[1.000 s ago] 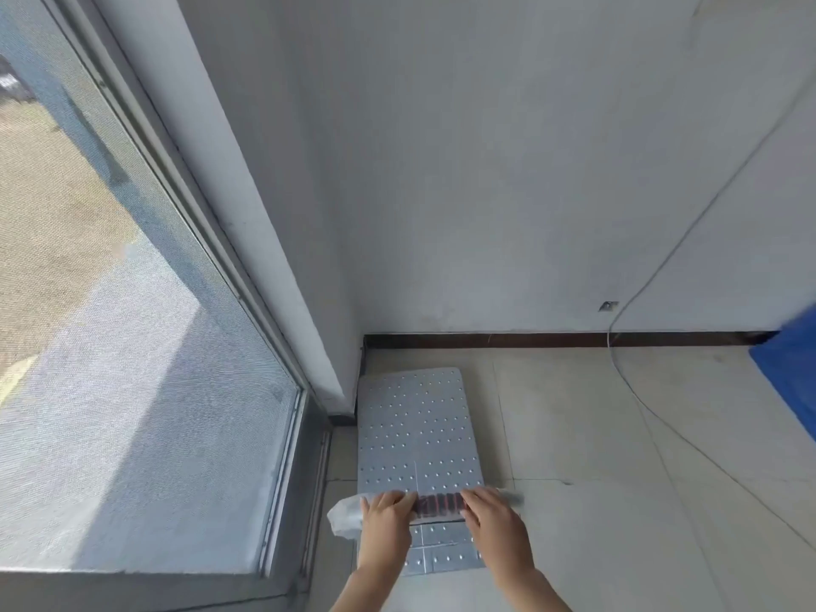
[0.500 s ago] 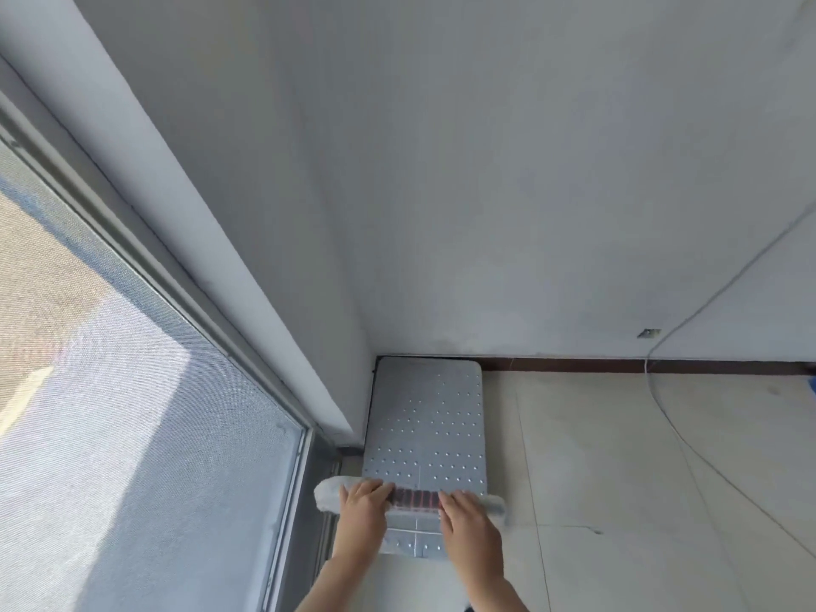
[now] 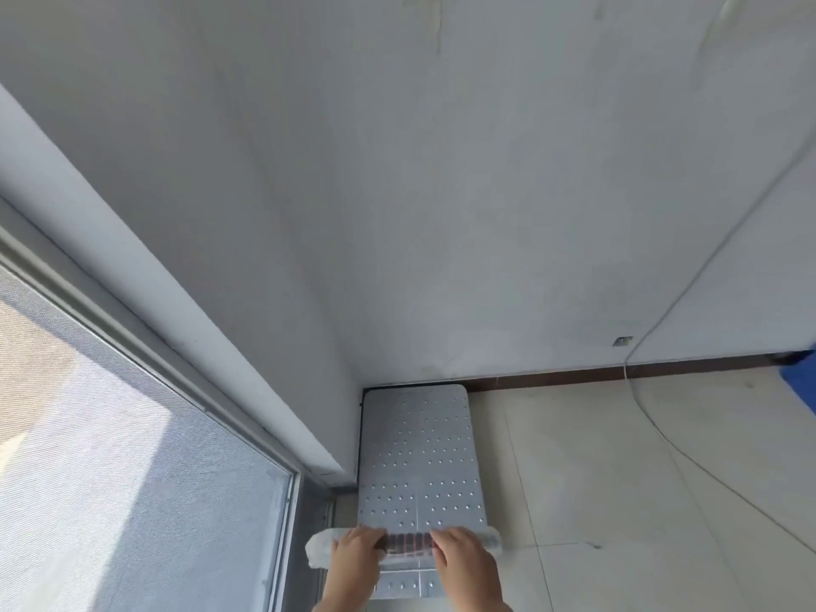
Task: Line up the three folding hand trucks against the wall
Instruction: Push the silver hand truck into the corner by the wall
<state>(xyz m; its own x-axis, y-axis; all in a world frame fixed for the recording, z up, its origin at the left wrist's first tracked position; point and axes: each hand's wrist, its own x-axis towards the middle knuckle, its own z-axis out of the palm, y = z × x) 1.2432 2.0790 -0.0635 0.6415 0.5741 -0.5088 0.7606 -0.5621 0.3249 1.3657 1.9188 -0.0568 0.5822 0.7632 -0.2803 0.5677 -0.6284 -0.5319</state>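
Observation:
One folding hand truck (image 3: 419,452) is in view: a grey metal deck with rows of small studs, lying in the room's corner with its far edge at the back wall and its left edge along the side wall. Its handle bar (image 3: 406,543) is wrapped in clear plastic with a dark red grip. My left hand (image 3: 355,560) and my right hand (image 3: 463,563) both grasp this bar, side by side. The other two hand trucks are out of view.
A large window (image 3: 110,457) with a mesh screen fills the left. A brown skirting board (image 3: 618,375) runs along the back wall. A thin cable (image 3: 671,435) trails down the wall and over the tiled floor. A blue object (image 3: 801,382) shows at the right edge.
The hand truck has rolled forward from the open floor until its far edge reached the back wall in the corner. Both hands kept hold of the handle bar.

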